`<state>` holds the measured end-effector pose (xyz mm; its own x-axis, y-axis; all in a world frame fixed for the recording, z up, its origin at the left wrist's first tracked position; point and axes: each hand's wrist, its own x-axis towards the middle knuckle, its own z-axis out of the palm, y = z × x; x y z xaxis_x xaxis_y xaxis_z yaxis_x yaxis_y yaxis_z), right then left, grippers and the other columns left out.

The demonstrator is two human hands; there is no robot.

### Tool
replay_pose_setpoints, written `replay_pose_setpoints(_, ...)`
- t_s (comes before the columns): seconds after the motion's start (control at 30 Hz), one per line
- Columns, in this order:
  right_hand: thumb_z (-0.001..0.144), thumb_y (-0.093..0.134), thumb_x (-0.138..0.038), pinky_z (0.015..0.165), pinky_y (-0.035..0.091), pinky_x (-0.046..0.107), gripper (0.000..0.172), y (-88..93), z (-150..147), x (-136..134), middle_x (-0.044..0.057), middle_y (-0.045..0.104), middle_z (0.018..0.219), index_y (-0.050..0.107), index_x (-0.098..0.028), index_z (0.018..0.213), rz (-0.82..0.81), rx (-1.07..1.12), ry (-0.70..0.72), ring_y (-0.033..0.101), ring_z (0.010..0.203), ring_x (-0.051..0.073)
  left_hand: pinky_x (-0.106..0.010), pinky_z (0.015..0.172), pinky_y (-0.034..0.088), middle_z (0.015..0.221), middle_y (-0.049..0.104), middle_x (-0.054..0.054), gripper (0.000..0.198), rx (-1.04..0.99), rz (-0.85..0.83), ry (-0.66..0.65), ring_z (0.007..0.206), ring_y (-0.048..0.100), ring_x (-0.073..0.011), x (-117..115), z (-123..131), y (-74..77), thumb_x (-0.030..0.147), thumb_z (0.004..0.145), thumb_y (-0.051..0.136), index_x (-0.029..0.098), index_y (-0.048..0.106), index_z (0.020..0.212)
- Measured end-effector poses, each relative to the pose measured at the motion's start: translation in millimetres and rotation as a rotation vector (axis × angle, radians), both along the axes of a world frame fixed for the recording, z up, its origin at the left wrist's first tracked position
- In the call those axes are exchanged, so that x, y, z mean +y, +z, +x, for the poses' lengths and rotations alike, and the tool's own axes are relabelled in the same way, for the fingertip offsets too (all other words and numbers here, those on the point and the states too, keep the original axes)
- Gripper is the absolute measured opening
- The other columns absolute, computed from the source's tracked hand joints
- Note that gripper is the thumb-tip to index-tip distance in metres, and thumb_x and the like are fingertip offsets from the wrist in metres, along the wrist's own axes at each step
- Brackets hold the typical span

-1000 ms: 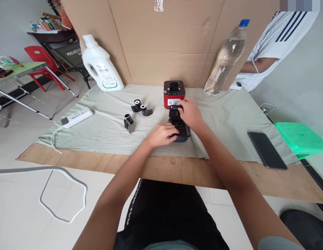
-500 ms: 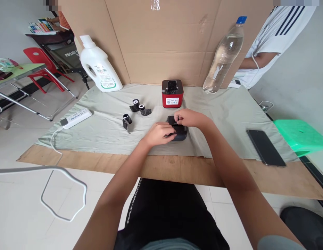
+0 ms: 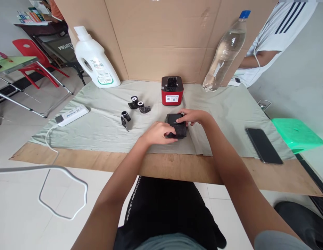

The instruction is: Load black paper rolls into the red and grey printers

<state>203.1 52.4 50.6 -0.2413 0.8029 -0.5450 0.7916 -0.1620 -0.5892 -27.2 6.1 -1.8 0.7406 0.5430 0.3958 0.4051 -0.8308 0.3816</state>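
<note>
A small black box-shaped device (image 3: 176, 125) lies on the grey-green cloth (image 3: 104, 128) in front of me. My left hand (image 3: 157, 133) grips its near left side with curled fingers. My right hand (image 3: 194, 117) rests on its top, fingers pressing down on the lid. Behind it stands a red and black device (image 3: 172, 91) with a white label. Three small black rolls with white cores (image 3: 137, 107) lie on the cloth to the left.
A white detergent jug (image 3: 95, 60) and a clear water bottle (image 3: 225, 53) stand against the cardboard backdrop. A white power strip (image 3: 70, 115) lies at the left, a black phone (image 3: 263, 145) at the right, a green stool (image 3: 297, 133) beyond. Another person in a striped white shirt (image 3: 278, 31) is at the back right.
The black device's lid, raised a second ago under my right hand, has come down flat. My right hand moved down with it; my left hand kept its hold.
</note>
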Motion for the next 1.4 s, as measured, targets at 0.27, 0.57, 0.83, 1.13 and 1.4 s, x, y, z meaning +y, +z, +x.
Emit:
replay_pose_setpoints(0.27,0.082,0.074,-0.057,0.061,0.051,0.029,0.063,3.3,-20,-17,0.012,0.071,0.119,0.055,-0.023,0.131,0.198,-0.087,0.006,0.070,0.088,0.024,-0.025,0.056,0.040,0.061,0.061,0.003,0.027,-0.120,0.089,0.030,0.054,0.055,-0.0101,2,0,-6.1,0.047,0.088,0.070,0.021,0.072,0.081)
replay_pose_setpoints(0.57,0.074,0.074,-0.062,0.074,0.055,0.040,0.076,6.6,-53,-38,0.025,0.044,0.144,0.050,-0.018,0.131,0.260,-0.333,-0.076,0.070,0.091,0.031,-0.029,0.062,0.048,0.068,0.067,0.000,0.029,-0.241,0.320,-0.092,0.062,0.063,-0.0144,-14,24,-20.0,0.047,0.094,0.057,0.020,0.068,0.093)
replay_pose_setpoints(0.83,0.071,0.081,-0.053,0.104,0.048,0.053,0.103,22.2,21,21,0.025,0.022,0.158,0.029,-0.025,0.155,0.555,-0.303,-0.420,0.057,0.128,0.045,-0.049,0.121,0.035,0.161,0.046,-0.013,0.062,0.212,0.125,-0.133,0.147,0.046,-0.0307,-16,49,-36.9,0.055,0.102,0.048,0.023,0.046,0.154)
replay_pose_setpoints(1.13,0.069,0.083,-0.052,0.103,0.050,0.045,0.095,-14.4,58,113,0.026,0.050,0.143,0.045,-0.009,0.145,0.526,-0.350,-0.583,0.054,0.129,0.040,-0.053,0.133,0.011,0.175,0.016,-0.004,0.071,0.409,-0.082,-0.210,0.163,0.014,-0.0290,-28,47,-32.9,0.061,0.104,0.035,0.024,0.029,0.164)
replay_pose_setpoints(1.4,0.071,0.081,-0.053,0.110,0.043,0.056,0.091,-15.8,55,135,0.031,0.042,0.152,0.051,-0.008,0.145,0.474,-0.440,-0.592,0.046,0.138,0.048,-0.054,0.134,0.012,0.174,0.021,-0.004,0.072,0.279,-0.173,-0.227,0.163,0.017,-0.0293,-32,44,-36.4,0.061,0.101,0.046,0.026,0.032,0.163)
